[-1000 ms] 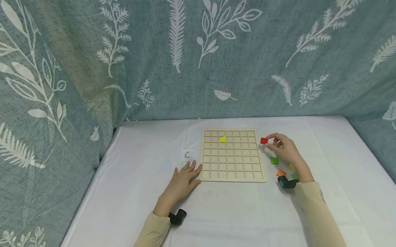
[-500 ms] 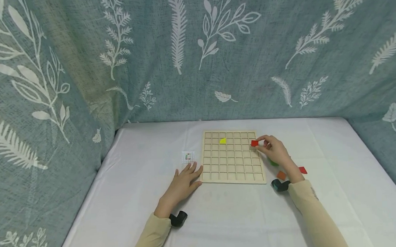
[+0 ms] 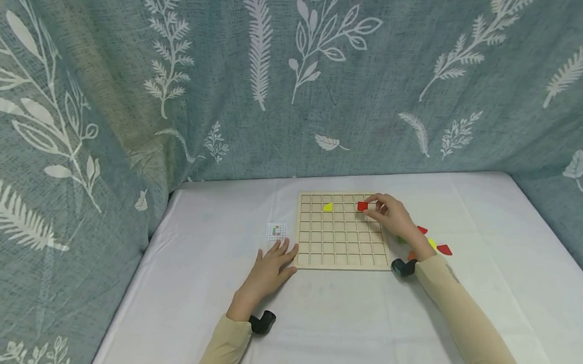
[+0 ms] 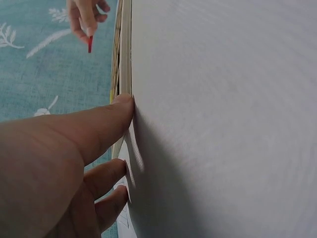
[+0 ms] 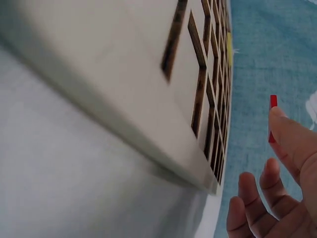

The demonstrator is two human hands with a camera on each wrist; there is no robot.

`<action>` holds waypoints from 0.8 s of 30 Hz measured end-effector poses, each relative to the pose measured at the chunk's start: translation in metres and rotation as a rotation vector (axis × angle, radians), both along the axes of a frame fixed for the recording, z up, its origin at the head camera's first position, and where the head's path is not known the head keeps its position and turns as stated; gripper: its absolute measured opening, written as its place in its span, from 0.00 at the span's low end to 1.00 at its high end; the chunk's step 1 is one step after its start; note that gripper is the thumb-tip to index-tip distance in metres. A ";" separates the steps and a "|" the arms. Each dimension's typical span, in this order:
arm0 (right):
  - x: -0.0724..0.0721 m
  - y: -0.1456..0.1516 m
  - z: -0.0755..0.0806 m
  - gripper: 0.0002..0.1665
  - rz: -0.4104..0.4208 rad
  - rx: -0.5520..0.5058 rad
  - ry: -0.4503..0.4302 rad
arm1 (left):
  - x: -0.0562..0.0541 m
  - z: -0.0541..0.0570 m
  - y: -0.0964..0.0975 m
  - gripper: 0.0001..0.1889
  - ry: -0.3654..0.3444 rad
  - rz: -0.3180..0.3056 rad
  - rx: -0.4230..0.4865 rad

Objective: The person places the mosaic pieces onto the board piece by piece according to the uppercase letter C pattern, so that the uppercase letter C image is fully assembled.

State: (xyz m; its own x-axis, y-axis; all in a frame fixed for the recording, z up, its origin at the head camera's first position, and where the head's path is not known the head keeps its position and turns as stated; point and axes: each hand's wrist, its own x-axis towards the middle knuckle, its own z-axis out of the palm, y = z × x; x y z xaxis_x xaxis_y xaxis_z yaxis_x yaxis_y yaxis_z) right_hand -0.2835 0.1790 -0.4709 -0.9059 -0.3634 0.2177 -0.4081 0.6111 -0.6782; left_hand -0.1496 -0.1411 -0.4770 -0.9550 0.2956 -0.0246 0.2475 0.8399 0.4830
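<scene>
A pale wooden grid board (image 3: 340,247) lies on the white-covered table. My right hand (image 3: 393,215) pinches a thin red tile (image 3: 362,206) between thumb and finger, over the upper right squares of the board. In the right wrist view the red tile (image 5: 273,101) appears edge-on, held above the board's surface. One yellow quarter-round tile (image 3: 328,207) sits in a square near the board's top. My left hand (image 3: 267,270) rests on the table with fingers spread, its thumb (image 4: 121,106) touching the board's left edge.
Loose red (image 3: 444,250), yellow, orange and green tiles lie right of the board, partly hidden by the right forearm. A small card (image 3: 276,231) printed with a coloured grid pattern lies left of the board. A leaf-patterned curtain (image 3: 290,144) hangs behind the table.
My right hand has carried the red tile leftward, from beside the board to above its upper right squares. More loose tiles show behind the wrist. The left hand has stayed put.
</scene>
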 end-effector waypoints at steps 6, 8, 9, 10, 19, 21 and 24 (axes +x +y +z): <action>-0.006 -0.010 0.002 0.18 0.013 0.014 -0.021 | 0.000 0.001 0.000 0.27 -0.004 0.002 0.009; -0.008 -0.013 0.002 0.18 0.019 0.011 -0.051 | 0.000 0.000 0.000 0.27 -0.005 0.002 0.005; -0.009 -0.014 0.002 0.18 0.023 0.008 -0.064 | 0.000 0.000 0.000 0.27 -0.005 0.003 0.003; -0.010 -0.016 0.001 0.18 0.026 0.004 -0.077 | 0.000 -0.001 0.000 0.27 -0.004 0.003 0.002; -0.019 -0.027 -0.001 0.17 0.049 0.019 -0.114 | 0.000 -0.002 -0.001 0.27 -0.001 0.000 -0.002; -0.022 -0.030 -0.002 0.16 0.050 0.031 -0.119 | 0.000 -0.003 -0.001 0.27 0.001 -0.002 -0.003; -0.025 -0.035 -0.002 0.16 0.051 0.048 -0.121 | 0.001 -0.002 -0.001 0.27 0.002 -0.007 0.000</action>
State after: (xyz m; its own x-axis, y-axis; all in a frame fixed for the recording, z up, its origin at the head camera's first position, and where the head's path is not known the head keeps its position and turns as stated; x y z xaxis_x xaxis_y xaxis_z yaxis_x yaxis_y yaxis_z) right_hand -0.3087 0.1439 -0.4733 -0.9047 -0.4167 0.0891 -0.3563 0.6250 -0.6946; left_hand -0.1490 -0.1426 -0.4792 -0.9531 0.3019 -0.0221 0.2543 0.8380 0.4827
